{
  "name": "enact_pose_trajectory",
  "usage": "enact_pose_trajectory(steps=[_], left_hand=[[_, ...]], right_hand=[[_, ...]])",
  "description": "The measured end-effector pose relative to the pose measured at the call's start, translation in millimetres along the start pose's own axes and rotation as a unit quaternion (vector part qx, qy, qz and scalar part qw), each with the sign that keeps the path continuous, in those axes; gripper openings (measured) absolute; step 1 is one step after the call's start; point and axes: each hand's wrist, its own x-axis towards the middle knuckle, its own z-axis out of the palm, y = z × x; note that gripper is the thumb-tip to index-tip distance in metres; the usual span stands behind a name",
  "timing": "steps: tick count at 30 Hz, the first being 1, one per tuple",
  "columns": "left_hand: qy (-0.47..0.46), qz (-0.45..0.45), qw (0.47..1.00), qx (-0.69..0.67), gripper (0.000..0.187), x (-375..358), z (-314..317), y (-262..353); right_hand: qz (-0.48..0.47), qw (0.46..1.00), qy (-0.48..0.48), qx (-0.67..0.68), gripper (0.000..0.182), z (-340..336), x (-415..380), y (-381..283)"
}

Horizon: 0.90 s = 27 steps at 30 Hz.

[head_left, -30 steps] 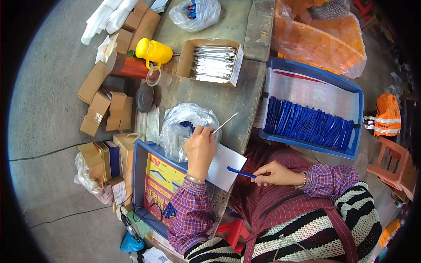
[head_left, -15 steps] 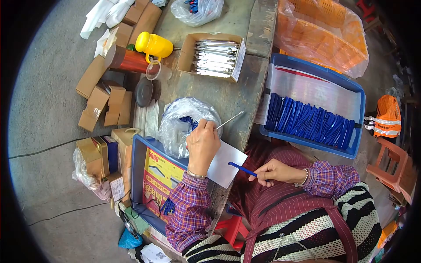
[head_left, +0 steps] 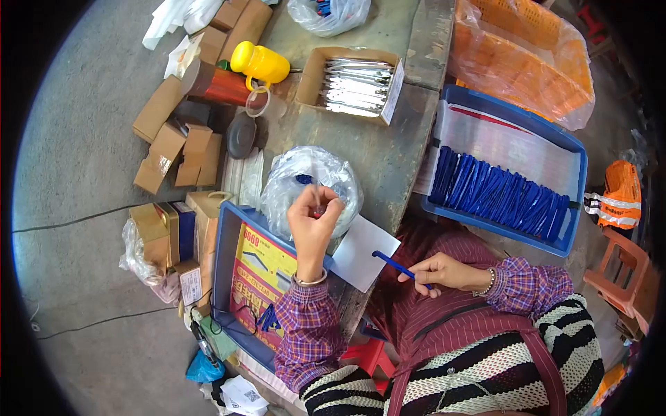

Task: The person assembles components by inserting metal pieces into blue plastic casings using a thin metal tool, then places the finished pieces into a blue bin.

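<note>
Above the clear plastic bag (head_left: 277,187), which has small blue pieces inside, my left hand (head_left: 313,218) is closed around a thin tool. The tool's dark red end (head_left: 319,211) shows between the fingers, and its blurred shaft points up. My right hand (head_left: 447,272) pinches a slim blue part (head_left: 394,263) with a hooked end, over my lap. That hooked end lies over the edge of a white sheet (head_left: 362,255) on the wooden table (head_left: 385,156).
A cardboard box (head_left: 310,78) of metal parts and a yellow bottle (head_left: 262,62) stand farther back. At right are a blue tray (head_left: 513,135) with many blue parts and an orange crate (head_left: 520,62). Another blue tray (head_left: 225,277) with a yellow-red sheet is at left.
My left hand has turned, and the tool's shaft has swung from pointing right to pointing up. My right hand still holds the blue part. The whole view has shifted slightly.
</note>
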Motion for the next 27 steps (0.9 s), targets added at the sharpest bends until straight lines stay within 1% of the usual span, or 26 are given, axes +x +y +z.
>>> enact_pose_trajectory(steps=[1,2,3,4,7,12,16,20,22,27], left_hand=[[0.003,-0.001,1.0,0.001,0.002,-7,-1,13],[-0.01,-0.085,0.992,-0.093,0.003,-15,-1,31],[-0.022,-0.167,0.968,-0.186,0.005,-23,-3,40],[-0.037,-0.188,0.953,-0.233,0.007,-30,-7,37],[-0.035,-0.248,0.911,-0.328,0.009,-56,-11,37],[-0.038,-0.289,0.859,-0.42,0.013,-94,-10,23],[-0.022,-0.308,0.841,-0.444,0.013,-110,-3,16],[-0.029,-0.3,0.828,-0.473,0.014,-117,0,9],[-0.033,-0.304,0.813,-0.496,0.013,-118,1,7],[-0.026,-0.322,0.795,-0.514,0.013,-121,5,5]], right_hand=[[0.002,1.0,-0.003,-0.001,0.033,0,0,1],[-0.005,1.0,-0.005,0.005,0.032,0,1,2],[-0.012,1.0,-0.006,0.011,0.032,0,1,2],[-0.011,1.0,-0.007,0.011,0.032,1,1,1],[-0.008,1.0,-0.009,-0.001,0.031,4,2,-4],[0.001,1.0,0.001,-0.029,0.029,5,5,-1],[-0.005,0.999,0.004,-0.041,0.029,6,5,0],[-0.012,0.998,0.007,-0.06,0.029,7,5,0],[-0.017,0.998,0.009,-0.067,0.029,7,5,2],[-0.031,0.996,0.009,-0.083,0.029,5,5,4]])
